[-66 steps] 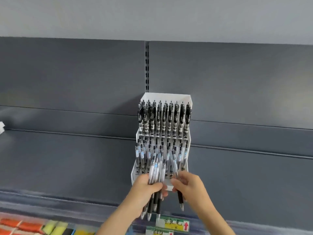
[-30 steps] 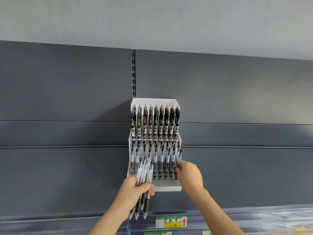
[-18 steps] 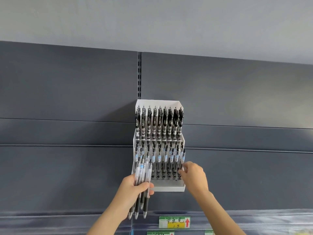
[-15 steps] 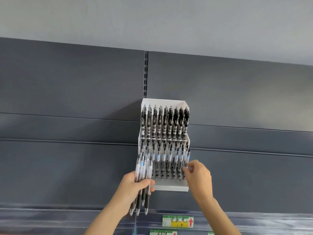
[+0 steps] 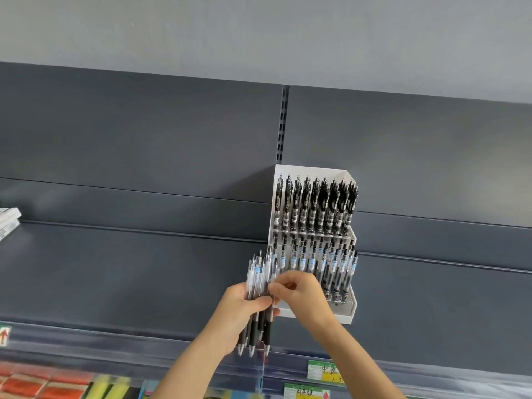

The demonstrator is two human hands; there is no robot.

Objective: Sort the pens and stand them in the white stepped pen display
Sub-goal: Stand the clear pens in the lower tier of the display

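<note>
At the far left edge a stack of books [image 5: 8,223] lies on the grey shelf [image 5: 129,277]. Near centre, the left hand [image 5: 240,311] is wrapped around the middle of a bundle of pens [image 5: 256,279]. Their long axis is close to vertical, with the clicker ends at 12 o'clock and the tips at 6 o'clock below the fist. The forearm rises from 7 o'clock. Touching it at 3 o'clock, the right hand [image 5: 300,293] has curled fingers pinching the rightmost pen [image 5: 270,267] of that bundle; its forearm comes in from 5 o'clock. Behind the right hand, toward 2 o'clock, the white stepped pen display [image 5: 344,315] stands on the shelf. It holds 2 filled rows, black pens [image 5: 313,204] above and clear pens [image 5: 319,262] below, all upright with tips down.
</note>
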